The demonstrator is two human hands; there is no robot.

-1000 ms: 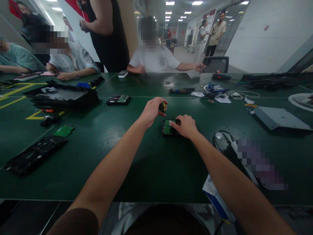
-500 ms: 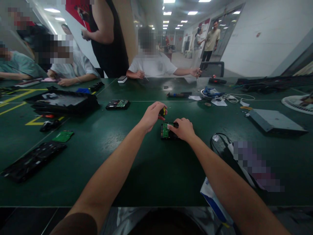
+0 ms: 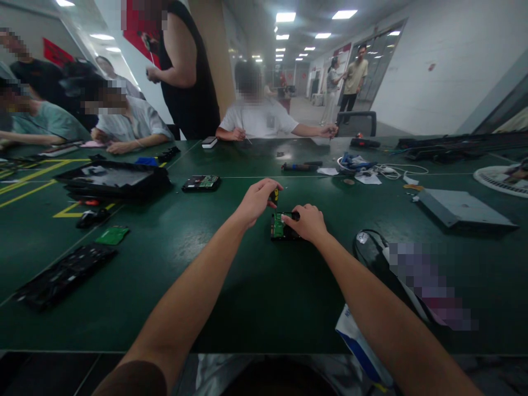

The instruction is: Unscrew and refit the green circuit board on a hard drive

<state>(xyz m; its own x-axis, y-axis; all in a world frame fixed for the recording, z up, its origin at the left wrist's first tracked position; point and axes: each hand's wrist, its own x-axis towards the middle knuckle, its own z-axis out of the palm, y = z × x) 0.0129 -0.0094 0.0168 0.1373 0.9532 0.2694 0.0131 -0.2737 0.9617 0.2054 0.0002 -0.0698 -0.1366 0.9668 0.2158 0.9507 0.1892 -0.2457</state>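
Observation:
A small hard drive (image 3: 279, 228) with a green circuit board facing up lies on the green table (image 3: 256, 286) in front of me. My left hand (image 3: 256, 199) is closed round a screwdriver with a black and yellow handle (image 3: 274, 194), held upright over the drive's far edge. My right hand (image 3: 307, 221) rests on the drive's right side, fingers curled and pressing it down. Most of the drive's right half is hidden under that hand.
Another hard drive (image 3: 201, 182) lies further back left, beside a black tray (image 3: 111, 180). A green board (image 3: 112, 235) and a black panel (image 3: 61, 273) lie at left. A grey metal case (image 3: 462, 207), cables (image 3: 371, 165) and a black bag (image 3: 396, 275) are at right. Several people sit or stand across the table.
Both hands stay on the drive and screwdriver; my head has tilted a little, so everything sits slightly lower in view. The left hand's grip has shifted slightly on the handle.

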